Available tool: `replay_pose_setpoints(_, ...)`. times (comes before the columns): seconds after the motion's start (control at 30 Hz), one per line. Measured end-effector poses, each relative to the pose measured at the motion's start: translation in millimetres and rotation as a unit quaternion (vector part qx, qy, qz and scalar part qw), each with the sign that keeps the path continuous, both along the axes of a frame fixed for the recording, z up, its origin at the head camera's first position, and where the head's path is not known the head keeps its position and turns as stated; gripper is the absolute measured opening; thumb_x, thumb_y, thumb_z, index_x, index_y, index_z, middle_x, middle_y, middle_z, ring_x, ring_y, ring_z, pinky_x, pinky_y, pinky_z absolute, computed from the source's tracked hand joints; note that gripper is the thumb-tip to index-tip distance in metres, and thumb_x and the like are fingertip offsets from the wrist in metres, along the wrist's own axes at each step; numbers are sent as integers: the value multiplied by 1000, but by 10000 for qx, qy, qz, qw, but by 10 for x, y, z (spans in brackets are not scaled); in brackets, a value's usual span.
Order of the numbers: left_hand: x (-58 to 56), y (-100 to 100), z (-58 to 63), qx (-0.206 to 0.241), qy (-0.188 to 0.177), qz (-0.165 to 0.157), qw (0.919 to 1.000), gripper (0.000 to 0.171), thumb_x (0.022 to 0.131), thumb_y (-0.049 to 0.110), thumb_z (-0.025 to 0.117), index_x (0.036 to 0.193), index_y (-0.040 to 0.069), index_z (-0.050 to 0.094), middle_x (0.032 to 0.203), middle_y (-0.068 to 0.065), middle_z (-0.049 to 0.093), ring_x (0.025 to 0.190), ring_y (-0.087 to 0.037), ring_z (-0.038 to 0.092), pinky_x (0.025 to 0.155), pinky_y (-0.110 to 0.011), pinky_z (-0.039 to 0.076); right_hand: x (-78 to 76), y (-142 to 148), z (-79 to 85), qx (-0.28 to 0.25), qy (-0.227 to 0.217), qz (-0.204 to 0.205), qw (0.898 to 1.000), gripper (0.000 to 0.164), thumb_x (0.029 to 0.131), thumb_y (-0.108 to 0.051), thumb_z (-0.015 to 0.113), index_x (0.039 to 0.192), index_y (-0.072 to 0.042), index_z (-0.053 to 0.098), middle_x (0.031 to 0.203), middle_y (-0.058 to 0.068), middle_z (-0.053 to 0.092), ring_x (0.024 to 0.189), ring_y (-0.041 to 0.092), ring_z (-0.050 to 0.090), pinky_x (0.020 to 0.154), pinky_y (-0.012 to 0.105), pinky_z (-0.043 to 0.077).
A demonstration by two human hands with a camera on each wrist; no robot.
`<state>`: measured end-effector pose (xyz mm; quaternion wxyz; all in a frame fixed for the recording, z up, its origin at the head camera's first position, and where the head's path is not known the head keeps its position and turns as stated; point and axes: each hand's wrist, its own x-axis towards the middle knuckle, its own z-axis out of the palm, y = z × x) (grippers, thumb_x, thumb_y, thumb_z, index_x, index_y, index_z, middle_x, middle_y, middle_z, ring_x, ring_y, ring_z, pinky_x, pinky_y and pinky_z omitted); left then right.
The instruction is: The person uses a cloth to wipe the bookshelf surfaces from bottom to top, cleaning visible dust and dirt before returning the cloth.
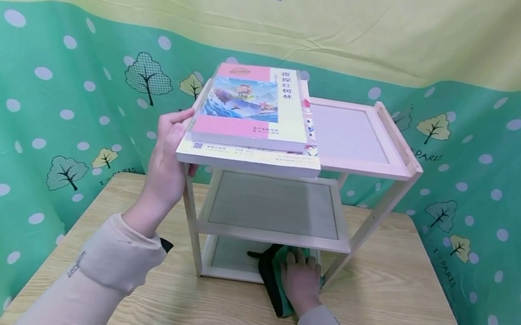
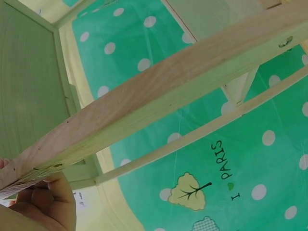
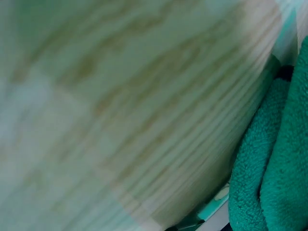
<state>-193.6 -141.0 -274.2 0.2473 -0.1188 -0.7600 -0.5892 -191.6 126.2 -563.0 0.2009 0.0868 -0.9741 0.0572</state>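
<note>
Bent fingers of my faraway left hand (image 1: 170, 157) held the top corner of the wooden rack (image 1: 279, 205), next to two stacked books (image 1: 258, 111). The right hand (image 1: 301, 281), fingers spread, pressed a green cloth (image 3: 284, 173) at the front of the bottom shelf (image 1: 230, 254).

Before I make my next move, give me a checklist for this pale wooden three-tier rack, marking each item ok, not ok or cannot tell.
1. Left hand gripping the pale wooden three-tier rack at its upper left corner: ok.
2. Smaller pink-and-white book lying flat on the larger white-edged book: ok.
3. Larger book fully supported by the rack's top: cannot tell; it hides the edge beneath.
4. Right hand on the soft green-and-black cloth: ok.
5. Cloth entirely within the bottom shelf: not ok; it extends past the front edge.
6. Shelf surface under the cloth clean: cannot tell; it's covered.
</note>
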Motion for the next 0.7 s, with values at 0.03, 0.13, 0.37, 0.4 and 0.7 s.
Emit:
replay_pose_setpoints(0.03, -1, 0, -1, -4, 1, 5, 10000, 49, 103, 38, 20, 141, 13, 37, 79, -3, 52, 48, -19, 38, 47, -27, 37, 2, 1, 7, -15, -21, 30, 10000, 34, 90, -31, 70, 112, -5, 70, 123, 19, 67, 88, 38, 62, 72, 48, 51)
replay_pose_setpoints(0.13, -4, 1, -1, -20, 14, 14, 10000, 49, 103, 38, 20, 140, 13, 37, 78, -3, 52, 48, -19, 38, 47, -27, 37, 4, 3, 22, -20, 16, 155, 9999, 33, 90, -30, 70, 112, -5, 70, 122, 20, 67, 89, 39, 62, 73, 49, 51)
replay_pose_setpoints(0.37, -18, 9, -2, 10, 46, 0, 10000, 49, 102, 38, 20, 140, 12, 37, 74, -2, 52, 48, -18, 38, 46, -26, 36, 11, 11, 28, 141, 192, 369, 9990, 34, 90, -32, 71, 110, -5, 70, 120, 20, 68, 87, 38, 63, 71, 49, 53)
replay_pose_setpoints(0.4, -19, 11, -3, 32, 47, -18, 10000, 49, 102, 38, 20, 140, 12, 36, 75, -2, 52, 48, -18, 37, 46, -26, 36, 14, 12, 30, 142, 187, 387, 9990, 34, 90, -31, 71, 110, -5, 70, 121, 20, 68, 87, 38, 63, 71, 49, 53)
replay_pose_setpoints(0.7, -24, 14, 4, 114, -29, 3, 9999, 50, 101, 39, 20, 140, 11, 36, 70, 0, 52, 46, -17, 37, 45, -26, 36, 38, 7, 76, 89, 82, 642, 9979, 32, 89, -31, 72, 109, -7, 71, 125, 18, 67, 91, 37, 64, 71, 46, 51)
